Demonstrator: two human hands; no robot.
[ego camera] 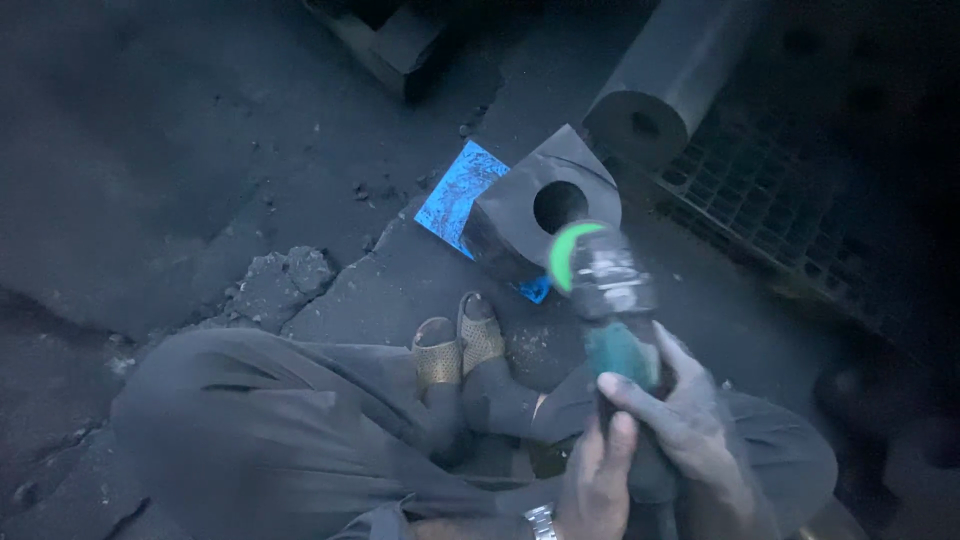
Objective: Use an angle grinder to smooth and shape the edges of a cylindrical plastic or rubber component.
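Here both the left hand and right hand grip the angle grinder, its long axis pointing up toward the bored metal block just beyond its disc.

grinder before bored block | sheet under block | cylinder behind

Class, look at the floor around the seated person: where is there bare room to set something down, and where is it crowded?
Bare: dark floor left of the blue sheet, above broken concrete. Crowded: the grey holed block, dark cylinder, metal grating, sandalled feet.
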